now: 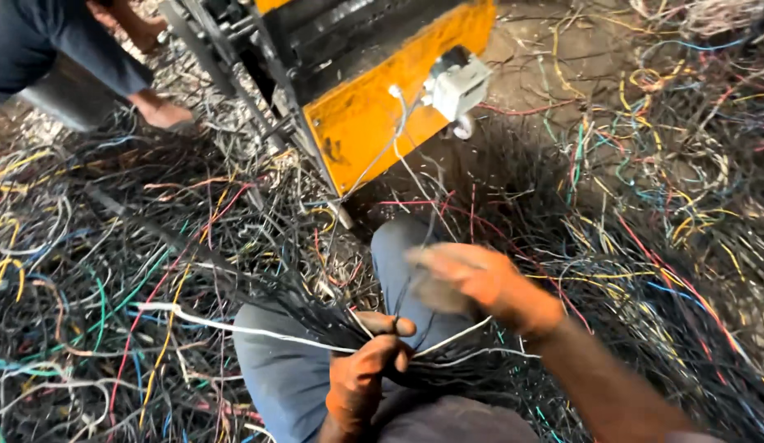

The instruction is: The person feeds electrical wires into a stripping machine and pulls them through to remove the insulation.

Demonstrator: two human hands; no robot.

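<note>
Dirt floor buried in tangled scrap wires (95, 271) — orange machine (382, 98) at 12 o'clock.
Left hand (365, 373) clenches the black wire bundle (316, 316); right hand (472, 279), blurred, spread — best keep that grip tight and ends even.

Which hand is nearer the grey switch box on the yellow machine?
Right. The right hand hovers, blurred, below the grey switch box; the left hand sits lower, gripping the black wire bundle.

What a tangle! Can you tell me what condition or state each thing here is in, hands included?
Left hand: closed around a bundle of thin wires.
Wire bundle: gripped, fanning out to the left.
Right hand: blurred, above the bundle; grip unclear.
Orange machine: standing tilted among the wires.
Grey switch box: mounted on the machine's side.
Loose wires: tangled across the ground.
</note>
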